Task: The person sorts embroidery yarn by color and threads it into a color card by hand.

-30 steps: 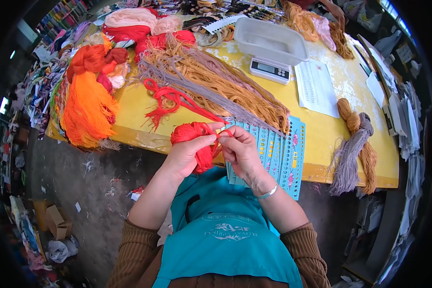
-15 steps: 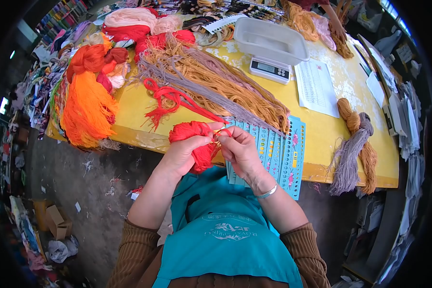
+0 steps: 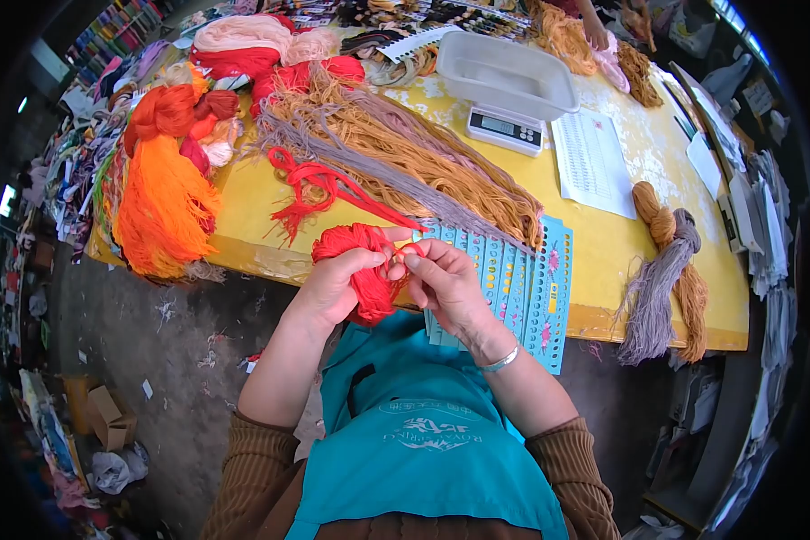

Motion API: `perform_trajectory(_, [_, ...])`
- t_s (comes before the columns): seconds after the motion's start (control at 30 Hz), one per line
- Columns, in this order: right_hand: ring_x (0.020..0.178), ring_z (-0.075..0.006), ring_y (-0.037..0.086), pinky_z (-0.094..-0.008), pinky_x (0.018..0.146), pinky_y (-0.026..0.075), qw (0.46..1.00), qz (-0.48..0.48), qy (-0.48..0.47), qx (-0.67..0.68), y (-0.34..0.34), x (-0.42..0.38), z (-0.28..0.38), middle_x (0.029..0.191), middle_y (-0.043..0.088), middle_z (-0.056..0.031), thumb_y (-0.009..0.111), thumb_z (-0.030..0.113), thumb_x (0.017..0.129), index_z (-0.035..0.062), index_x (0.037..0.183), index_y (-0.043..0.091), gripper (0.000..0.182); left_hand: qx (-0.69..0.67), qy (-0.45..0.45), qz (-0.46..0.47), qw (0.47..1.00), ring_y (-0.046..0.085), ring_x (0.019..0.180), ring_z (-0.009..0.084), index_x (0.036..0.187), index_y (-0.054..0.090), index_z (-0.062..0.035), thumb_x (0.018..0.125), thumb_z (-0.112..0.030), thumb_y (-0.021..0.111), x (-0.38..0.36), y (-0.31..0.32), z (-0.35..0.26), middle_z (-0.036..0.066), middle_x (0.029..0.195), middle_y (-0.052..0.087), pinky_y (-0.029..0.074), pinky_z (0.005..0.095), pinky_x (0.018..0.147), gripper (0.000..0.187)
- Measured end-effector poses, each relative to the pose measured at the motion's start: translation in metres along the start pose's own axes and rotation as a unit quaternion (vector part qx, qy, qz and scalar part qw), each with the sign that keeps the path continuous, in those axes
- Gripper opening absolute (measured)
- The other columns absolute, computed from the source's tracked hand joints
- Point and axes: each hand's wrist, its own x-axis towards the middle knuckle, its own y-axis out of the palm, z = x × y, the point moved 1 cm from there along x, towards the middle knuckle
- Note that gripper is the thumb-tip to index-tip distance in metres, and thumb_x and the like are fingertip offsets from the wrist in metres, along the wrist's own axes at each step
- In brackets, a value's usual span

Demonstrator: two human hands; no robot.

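A bundle of red thread [image 3: 366,292] is held in my left hand [image 3: 335,286], with the thumb pressed across it. My right hand [image 3: 448,286] pinches red strands at the bundle's right side, its fingertips close to those of my left. Just beyond my hands, a looser length of red thread [image 3: 319,184] lies on the yellow table. Blue-green punched cards [image 3: 549,292] with coloured spots lie under and to the right of my right hand. Behind them stretch long grey and golden-brown thread hanks [image 3: 432,162].
A clear plastic tub [image 3: 508,72] sits on a digital scale [image 3: 506,130], beside a printed sheet [image 3: 594,162]. Orange hanks [image 3: 166,198] hang over the table's left edge; grey and tan hanks [image 3: 661,279] over the right. Another person's hand [image 3: 596,31] is at the far right.
My hands have shifted slightly, still on the red thread, and the bundle has moved a little left. The other person's arm at the back has moved left, off the brown hank.
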Motion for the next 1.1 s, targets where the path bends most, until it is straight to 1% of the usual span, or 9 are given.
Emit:
perform_trajectory(0.33, [0.048, -0.0045, 0.045, -0.0175, 0.041, 0.028, 0.999, -0.012, 0.002, -0.033, 0.002, 0.0, 0.004, 0.084, 0.068, -0.0066, 0.059, 0.012, 0.093, 0.0045, 0.094, 0.06, 0.008, 0.006, -0.004, 0.004, 1.0, 0.059, 0.088, 0.0158, 0.123, 0.055, 0.0075, 0.083, -0.007, 0.054, 0.003, -0.004, 0.004, 0.011, 0.098, 0.064, 0.047, 0.0302, 0.086, 0.043])
perform_trajectory(0.4, [0.065, -0.0055, 0.057, -0.019, 0.058, 0.046, 0.997, -0.016, -0.022, -0.078, 0.007, -0.001, 0.009, 0.083, 0.067, -0.0048, 0.063, 0.004, 0.089, 0.0007, 0.095, 0.061, 0.007, 0.022, 0.003, -0.019, 1.0, 0.06, 0.093, 0.0178, 0.123, 0.055, 0.0075, 0.084, -0.007, 0.054, 0.004, -0.006, 0.006, 0.012, 0.104, 0.064, 0.047, 0.0316, 0.089, 0.042])
perform_trajectory(0.5, [0.077, -0.0069, 0.061, -0.0205, 0.07, 0.05, 0.988, -0.04, -0.061, -0.136, 0.005, 0.004, 0.0, 0.083, 0.066, -0.0037, 0.067, 0.002, 0.086, -0.0008, 0.096, 0.062, 0.011, 0.021, 0.007, -0.022, 1.0, 0.06, 0.101, 0.0203, 0.123, 0.055, 0.007, 0.085, -0.006, 0.054, 0.005, -0.001, 0.007, 0.014, 0.109, 0.063, 0.047, 0.0332, 0.092, 0.041])
perform_trajectory(0.6, [0.079, -0.0073, 0.061, -0.0209, 0.072, 0.051, 0.978, -0.054, -0.084, -0.185, 0.001, 0.006, -0.006, 0.085, 0.066, -0.004, 0.067, 0.002, 0.086, -0.0017, 0.094, 0.062, 0.01, 0.044, 0.028, -0.027, 0.998, 0.059, 0.108, 0.0222, 0.122, 0.056, 0.0065, 0.085, -0.005, 0.054, 0.005, 0.0, 0.008, 0.015, 0.113, 0.063, 0.046, 0.0345, 0.096, 0.04])
perform_trajectory(0.83, [0.078, -0.0088, 0.062, -0.0204, 0.072, 0.05, 0.991, -0.062, -0.039, -0.115, 0.007, 0.006, 0.0, 0.084, 0.067, -0.0056, 0.065, 0.003, 0.087, -0.0013, 0.092, 0.061, 0.008, 0.045, 0.026, -0.038, 0.998, 0.059, 0.093, 0.0153, 0.121, 0.058, 0.006, 0.085, -0.005, 0.055, 0.003, 0.007, 0.002, 0.01, 0.103, 0.064, 0.048, 0.0289, 0.084, 0.038])
perform_trajectory(0.9, [0.052, -0.0006, 0.039, -0.0179, 0.043, 0.026, 0.99, -0.053, -0.065, -0.113, 0.007, 0.007, -0.003, 0.076, 0.064, 0.0001, 0.064, 0.011, 0.09, 0.0055, 0.087, 0.059, 0.008, 0.028, 0.018, -0.041, 0.999, 0.057, 0.086, 0.0128, 0.12, 0.058, 0.0059, 0.085, -0.005, 0.055, 0.003, 0.006, 0.002, 0.008, 0.099, 0.063, 0.047, 0.0268, 0.079, 0.037])
perform_trajectory(0.93, [0.052, -0.0006, 0.039, -0.0179, 0.043, 0.026, 0.99, -0.053, -0.065, -0.113, 0.005, 0.008, -0.003, 0.076, 0.064, 0.0001, 0.064, 0.011, 0.09, 0.0055, 0.087, 0.059, 0.008, 0.027, 0.018, -0.041, 0.999, 0.057, 0.086, 0.0128, 0.12, 0.058, 0.0059, 0.085, -0.005, 0.055, 0.003, 0.006, 0.002, 0.008, 0.099, 0.063, 0.047, 0.0268, 0.079, 0.037])
perform_trajectory(1.0, [0.067, -0.004, 0.056, -0.0174, 0.057, 0.042, 0.993, -0.044, -0.032, -0.106, 0.0, 0.008, -0.003, 0.083, 0.067, -0.0043, 0.062, 0.008, 0.09, 0.0018, 0.092, 0.06, 0.007, 0.023, 0.019, -0.045, 0.999, 0.057, 0.085, 0.0133, 0.12, 0.058, 0.0058, 0.085, -0.005, 0.054, 0.004, 0.007, 0.002, 0.008, 0.098, 0.063, 0.047, 0.0268, 0.079, 0.037])
perform_trajectory(1.1, [0.058, -0.003, 0.051, -0.0179, 0.048, 0.034, 0.993, -0.08, -0.004, -0.087, 0.0, 0.009, -0.002, 0.079, 0.066, -0.0026, 0.061, 0.011, 0.091, 0.0045, 0.09, 0.058, 0.007, -0.002, 0.004, -0.036, 0.999, 0.057, 0.085, 0.0139, 0.12, 0.058, 0.0059, 0.084, -0.005, 0.054, 0.005, 0.002, 0.004, 0.008, 0.096, 0.063, 0.047, 0.027, 0.079, 0.037])
